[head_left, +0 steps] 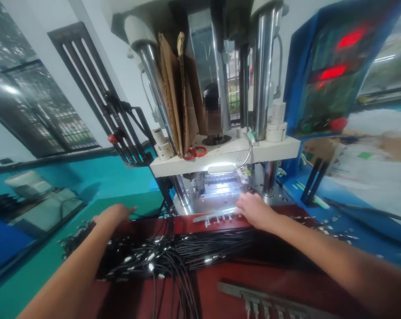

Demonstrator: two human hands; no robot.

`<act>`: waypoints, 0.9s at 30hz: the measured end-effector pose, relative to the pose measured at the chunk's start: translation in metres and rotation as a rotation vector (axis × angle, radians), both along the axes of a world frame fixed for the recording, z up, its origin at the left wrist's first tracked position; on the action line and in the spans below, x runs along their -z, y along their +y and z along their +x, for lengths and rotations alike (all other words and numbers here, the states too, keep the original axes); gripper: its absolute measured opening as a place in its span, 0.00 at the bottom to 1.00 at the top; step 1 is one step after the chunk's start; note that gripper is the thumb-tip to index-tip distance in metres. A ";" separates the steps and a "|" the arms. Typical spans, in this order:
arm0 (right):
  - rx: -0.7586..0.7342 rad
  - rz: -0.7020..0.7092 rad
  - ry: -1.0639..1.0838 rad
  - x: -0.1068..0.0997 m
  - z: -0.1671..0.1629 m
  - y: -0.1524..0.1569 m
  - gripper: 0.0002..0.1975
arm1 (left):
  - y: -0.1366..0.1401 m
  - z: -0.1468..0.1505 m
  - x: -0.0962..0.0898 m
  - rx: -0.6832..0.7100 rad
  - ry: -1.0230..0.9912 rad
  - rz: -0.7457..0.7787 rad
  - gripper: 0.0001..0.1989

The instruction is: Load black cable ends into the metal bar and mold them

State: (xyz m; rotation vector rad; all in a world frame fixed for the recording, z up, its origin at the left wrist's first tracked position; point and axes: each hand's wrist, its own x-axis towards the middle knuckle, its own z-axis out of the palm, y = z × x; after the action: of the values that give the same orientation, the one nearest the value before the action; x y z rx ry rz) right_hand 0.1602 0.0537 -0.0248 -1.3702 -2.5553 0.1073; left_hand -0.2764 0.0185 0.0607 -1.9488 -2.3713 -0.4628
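Nearest lies a toothed metal bar (267, 300), below the right hand (255, 209). Black cables (213, 248) heap across the red bench (210, 303), below and between both hands. I can't tell whether the left hand (114, 215) grips anything; the right pinches a metal strip (217, 215) before the press (187, 167).

Left forearm (77, 261), bare, extends from eight o'clock; left hand (112, 215) back uppermost, one finger towards three. Right forearm (306, 239), bare, extends from four o'clock; right hand (253, 209) has curled fingers (242, 203).
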 end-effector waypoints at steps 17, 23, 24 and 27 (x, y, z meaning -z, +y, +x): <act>-0.121 -0.119 0.151 -0.017 -0.040 -0.015 0.11 | 0.016 0.175 0.063 0.658 -0.129 -0.217 0.07; -0.210 -0.065 0.190 -0.032 -0.037 -0.036 0.13 | 0.025 0.174 0.069 0.628 -0.169 -0.218 0.07; -0.226 -0.055 0.194 -0.034 -0.038 -0.041 0.14 | 0.025 0.174 0.071 0.628 -0.172 -0.221 0.07; -0.242 -0.022 0.213 -0.038 -0.033 -0.060 0.14 | 0.027 0.176 0.073 0.624 -0.162 -0.225 0.07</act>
State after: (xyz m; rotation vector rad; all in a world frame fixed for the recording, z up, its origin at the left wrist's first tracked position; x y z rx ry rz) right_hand 0.1269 -0.0060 0.0134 -0.9909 -2.5321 0.3072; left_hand -0.1004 0.0450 -0.0124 -2.8562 -1.9108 -0.3919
